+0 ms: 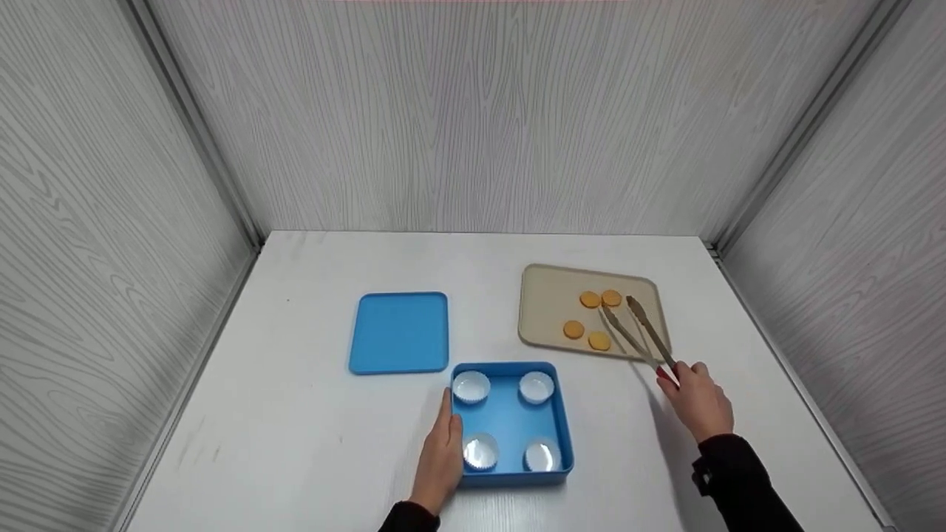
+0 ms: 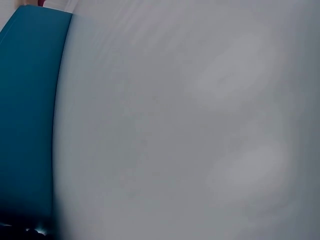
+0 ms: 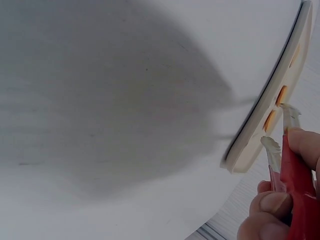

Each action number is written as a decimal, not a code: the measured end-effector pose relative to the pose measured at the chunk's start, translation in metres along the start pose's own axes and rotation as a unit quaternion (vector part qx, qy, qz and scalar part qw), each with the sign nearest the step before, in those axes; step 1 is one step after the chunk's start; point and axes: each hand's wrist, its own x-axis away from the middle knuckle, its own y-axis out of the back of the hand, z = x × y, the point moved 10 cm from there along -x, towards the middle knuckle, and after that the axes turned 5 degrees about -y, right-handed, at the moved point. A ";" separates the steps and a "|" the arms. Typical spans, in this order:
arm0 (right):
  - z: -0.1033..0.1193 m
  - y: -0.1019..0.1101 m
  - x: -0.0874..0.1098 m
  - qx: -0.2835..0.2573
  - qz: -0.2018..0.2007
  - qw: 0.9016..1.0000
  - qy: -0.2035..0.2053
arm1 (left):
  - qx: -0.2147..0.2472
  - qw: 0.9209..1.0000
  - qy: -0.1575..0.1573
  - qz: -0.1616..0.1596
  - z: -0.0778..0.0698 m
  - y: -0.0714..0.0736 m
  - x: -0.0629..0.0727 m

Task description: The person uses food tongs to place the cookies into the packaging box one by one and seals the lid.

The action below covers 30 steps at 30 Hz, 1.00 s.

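My right hand (image 1: 698,405) grips a pair of tongs (image 1: 655,334) by their red handle (image 3: 299,192). The tongs' two arms stand apart over a beige tray (image 1: 543,299), with no cookie between the tips. Several round yellow-orange cookies lie on that tray, one cookie (image 1: 611,298) just beyond the left tip. Against the left wall of a blue square box (image 1: 510,421), my left hand (image 1: 440,454) rests with its fingers straight. White paper cups, one cup (image 1: 536,387) among several, sit near the box's corners.
A flat blue square lid (image 1: 400,332) lies on the white table (image 1: 295,414), left of the tray and behind the box. Grey wood-grain panels (image 1: 480,118) enclose the table at the back and both sides.
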 end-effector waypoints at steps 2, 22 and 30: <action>0.000 -0.001 0.000 0.006 -0.001 1.000 0.002 | 0.002 1.000 0.001 0.000 0.000 0.000 0.000; 0.002 -0.010 -0.013 0.011 0.015 1.000 -0.008 | -0.001 1.000 -0.002 -0.001 0.001 0.001 0.000; 0.004 -0.012 -0.022 0.006 0.003 1.000 -0.009 | 0.010 1.000 0.005 0.000 0.000 0.000 0.000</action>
